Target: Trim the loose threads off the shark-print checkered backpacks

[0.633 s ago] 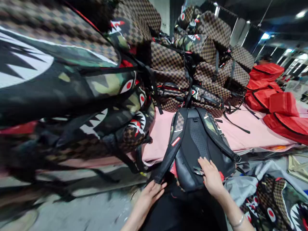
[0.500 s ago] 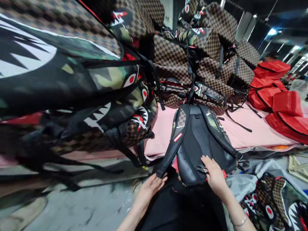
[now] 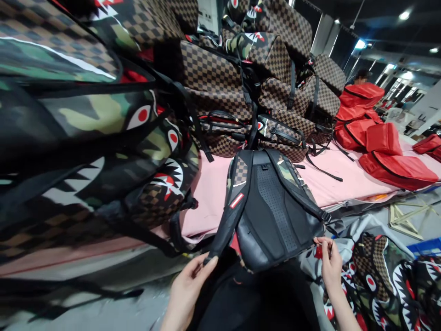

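Note:
A backpack (image 3: 275,216) lies back-up on the pink-covered table (image 3: 344,184), its black padded panel and two shoulder straps facing me. My left hand (image 3: 188,287) pinches the loose lower end of its left strap (image 3: 229,216). My right hand (image 3: 330,266) is at the bag's lower right corner, fingers closed on a small red tag (image 3: 319,252).
Checkered and camo shark-print backpacks (image 3: 103,138) are heaped at left and piled behind (image 3: 268,69). Red bags (image 3: 382,147) lie on the table at right, a person behind them. More shark-print bags (image 3: 386,280) lie on the floor at lower right.
My right hand left the middle of the bag's back panel and moved to its lower right corner, taking the red tag. My left hand shifted slightly up the strap end. The view turned right.

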The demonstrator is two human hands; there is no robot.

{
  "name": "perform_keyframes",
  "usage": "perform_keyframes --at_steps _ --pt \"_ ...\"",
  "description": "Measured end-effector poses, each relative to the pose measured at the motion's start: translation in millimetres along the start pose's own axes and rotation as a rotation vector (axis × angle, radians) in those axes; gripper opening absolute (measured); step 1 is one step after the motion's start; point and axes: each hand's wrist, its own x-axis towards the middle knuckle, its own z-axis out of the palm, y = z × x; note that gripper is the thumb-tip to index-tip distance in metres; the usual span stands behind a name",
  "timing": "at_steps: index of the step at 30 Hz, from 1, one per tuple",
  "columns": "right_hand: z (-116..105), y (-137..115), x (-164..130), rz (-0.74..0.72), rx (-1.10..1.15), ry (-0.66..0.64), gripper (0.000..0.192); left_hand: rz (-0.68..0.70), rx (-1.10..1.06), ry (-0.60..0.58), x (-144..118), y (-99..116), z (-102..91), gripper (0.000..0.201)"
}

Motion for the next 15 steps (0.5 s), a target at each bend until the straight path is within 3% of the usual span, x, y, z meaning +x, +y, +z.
perform_keyframes --at_steps 4,6,8,11,13,15 --pt "9.3 -2.0 -8.2 0.029 0.026 0.001 0.035 0.319 0.229 -0.116 -7.4 13.6 8.1 0.040" --pt "15.2 -3.9 -11.6 0.022 0.000 -0.016 0.034 0.408 0.306 -0.211 -7.1 15.4 13.9 0.038" --pt "19.4 -5.1 -13.9 0.003 -0.029 -0.027 0.034 0.352 0.306 -0.283 -3.9 12.9 20.6 0.041" --pt "21.0 -5.6 -15.8 -0.032 -0.042 -0.034 0.033 0.185 0.267 -0.251 -1.3 8.0 23.0 0.044" --pt "19.8 -5.4 -16.6 -0.052 -0.057 -0.044 0.032 0.126 0.275 -0.209 -7.4 11.6 11.5 0.050" --pt "18.7 -5.1 -17.0 -0.074 -0.102 -0.057 0.031 0.100 0.278 -0.228 -21.4 23.1 -12.3 0.062"
